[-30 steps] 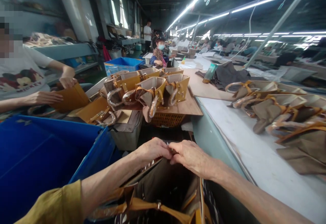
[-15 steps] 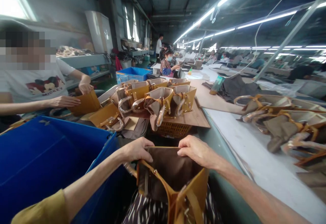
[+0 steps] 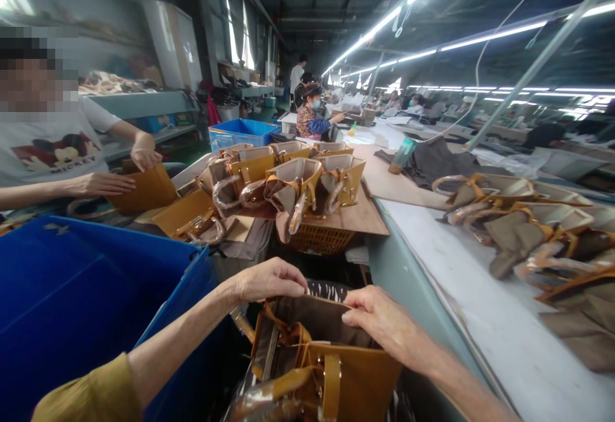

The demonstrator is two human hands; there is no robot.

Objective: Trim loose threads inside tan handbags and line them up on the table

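A tan leather handbag point(image 3: 346, 380) with a brown lining sits in my lap, mouth facing up. My left hand point(image 3: 269, 279) pinches the far left of its top rim, fingers curled shut. My right hand point(image 3: 384, 323) grips the rim's right side, fingers folded over the edge into the brown lining. A wrapped handle point(image 3: 269, 403) lies across the bag's near side.
A blue plastic bin point(image 3: 96, 294) stands at my left. Several finished tan bags point(image 3: 288, 178) stand on a board over an orange basket point(image 3: 319, 237). More bags point(image 3: 523, 217) lie on the long white table point(image 3: 461, 281) at right. A person in a white shirt point(image 3: 48, 146) handles a tan piece at left.
The bag has dropped lower and tilted toward me. My right hand slid down and nearer along the rim; my left hand keeps its hold at the far corner.
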